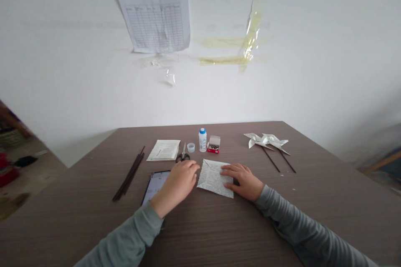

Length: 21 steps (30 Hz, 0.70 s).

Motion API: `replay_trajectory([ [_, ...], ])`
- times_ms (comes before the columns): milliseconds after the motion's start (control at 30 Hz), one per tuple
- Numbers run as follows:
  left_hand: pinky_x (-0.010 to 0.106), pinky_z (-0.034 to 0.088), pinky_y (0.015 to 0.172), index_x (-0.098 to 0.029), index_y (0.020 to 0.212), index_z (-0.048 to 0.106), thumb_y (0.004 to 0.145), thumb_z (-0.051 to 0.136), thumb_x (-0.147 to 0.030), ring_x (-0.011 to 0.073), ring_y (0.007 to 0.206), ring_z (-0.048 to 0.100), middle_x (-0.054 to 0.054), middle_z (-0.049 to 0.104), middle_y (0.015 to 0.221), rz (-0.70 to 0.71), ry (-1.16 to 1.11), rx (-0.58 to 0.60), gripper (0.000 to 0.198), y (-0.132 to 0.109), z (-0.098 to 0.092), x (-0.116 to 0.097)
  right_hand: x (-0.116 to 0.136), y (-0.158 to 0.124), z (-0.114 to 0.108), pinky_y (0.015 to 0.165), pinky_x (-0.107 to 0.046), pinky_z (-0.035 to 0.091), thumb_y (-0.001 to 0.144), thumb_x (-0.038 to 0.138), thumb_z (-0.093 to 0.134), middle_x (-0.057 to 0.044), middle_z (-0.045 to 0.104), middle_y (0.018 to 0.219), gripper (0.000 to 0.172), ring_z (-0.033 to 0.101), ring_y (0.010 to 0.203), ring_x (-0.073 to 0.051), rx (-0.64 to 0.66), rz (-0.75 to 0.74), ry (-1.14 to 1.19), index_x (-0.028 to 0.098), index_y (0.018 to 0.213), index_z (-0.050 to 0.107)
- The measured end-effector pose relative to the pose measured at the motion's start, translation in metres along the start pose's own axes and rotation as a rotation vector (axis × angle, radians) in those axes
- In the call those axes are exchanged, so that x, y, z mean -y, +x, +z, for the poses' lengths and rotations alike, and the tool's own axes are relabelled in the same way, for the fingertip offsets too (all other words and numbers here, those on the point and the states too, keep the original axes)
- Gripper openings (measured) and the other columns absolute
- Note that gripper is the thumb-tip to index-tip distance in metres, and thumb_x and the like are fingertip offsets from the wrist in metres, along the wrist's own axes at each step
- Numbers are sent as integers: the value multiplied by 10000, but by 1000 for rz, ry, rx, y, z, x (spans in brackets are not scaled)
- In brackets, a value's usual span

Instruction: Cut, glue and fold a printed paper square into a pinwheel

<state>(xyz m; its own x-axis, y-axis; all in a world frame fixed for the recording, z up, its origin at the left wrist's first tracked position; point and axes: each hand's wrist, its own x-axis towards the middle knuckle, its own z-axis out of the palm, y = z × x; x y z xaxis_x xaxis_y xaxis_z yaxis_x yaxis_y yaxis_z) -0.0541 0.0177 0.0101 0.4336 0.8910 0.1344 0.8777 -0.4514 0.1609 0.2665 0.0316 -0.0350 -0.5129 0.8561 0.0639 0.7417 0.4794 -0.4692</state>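
A square sheet of printed paper (213, 178) lies on the table with crease lines near its upper left corner. My right hand (240, 179) rests on its right side, fingers stretched out and apart. Just left of the sheet, my left hand (183, 179) hovers with fingers loosely extended and nothing visible in them; its palm side is hidden. Behind that hand are scissors (183, 155) with dark handles, pointing away. Beneath the left wrist lies a phone (156, 184), partly covered by the hand and forearm.
Behind the sheet stand a blue-capped white bottle (202, 139), an open red box of small metal pieces (214, 145) and a small clear cup (191, 147). Stacked paper (164, 150) and brown sticks (129, 175) lie left. Two paper pinwheels (266, 141) on sticks lie right. A wall (200, 100) rises behind.
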Motion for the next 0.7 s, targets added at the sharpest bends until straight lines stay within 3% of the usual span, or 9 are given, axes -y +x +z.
replay_trajectory([
  [167, 604, 584, 1507, -180, 1725, 820, 1232, 557, -105, 388, 1782, 726, 207, 767, 1890, -11, 21, 49, 564, -23, 32, -31, 8, -2, 7, 1493, -799, 499, 1116, 418, 901, -169, 815, 1842, 540, 719, 1709, -517, -1, -43, -17, 335, 1649, 942],
  [333, 719, 579, 1510, -205, 1772, 805, 1253, 594, -158, 449, 1816, 691, 211, 716, 1935, -95, 26, 20, 562, -30, 54, -36, 7, 1, 15, 1470, -803, 509, 1067, 395, 915, -107, 861, 1789, 529, 744, 1659, -526, -47, -43, -10, 425, 1593, 963],
  [467, 726, 564, 1526, -247, 1770, 823, 1234, 642, -143, 468, 1830, 671, 188, 730, 1928, -137, 23, -39, 575, -30, 68, -38, 10, 2, 16, 1483, -786, 516, 1035, 390, 924, -75, 839, 1825, 567, 720, 1694, -548, -47, -13, -10, 441, 1598, 952],
  [567, 772, 559, 1515, -280, 1787, 812, 1228, 658, -134, 475, 1832, 667, 181, 736, 1925, -150, -2, -66, 598, -30, 71, -41, 11, 3, 19, 1554, -788, 433, 1015, 354, 926, -23, 759, 1922, 685, 645, 1804, -543, -55, 1, -18, 496, 1684, 896],
  [700, 799, 497, 1550, -241, 1827, 785, 1242, 613, -132, 492, 1884, 594, 206, 667, 1973, -190, -21, -19, 619, -29, 64, -44, 5, 6, 25, 1595, -879, 256, 1053, 353, 881, -118, 672, 1982, 790, 559, 1890, -555, -12, 8, -2, 418, 1835, 798],
])
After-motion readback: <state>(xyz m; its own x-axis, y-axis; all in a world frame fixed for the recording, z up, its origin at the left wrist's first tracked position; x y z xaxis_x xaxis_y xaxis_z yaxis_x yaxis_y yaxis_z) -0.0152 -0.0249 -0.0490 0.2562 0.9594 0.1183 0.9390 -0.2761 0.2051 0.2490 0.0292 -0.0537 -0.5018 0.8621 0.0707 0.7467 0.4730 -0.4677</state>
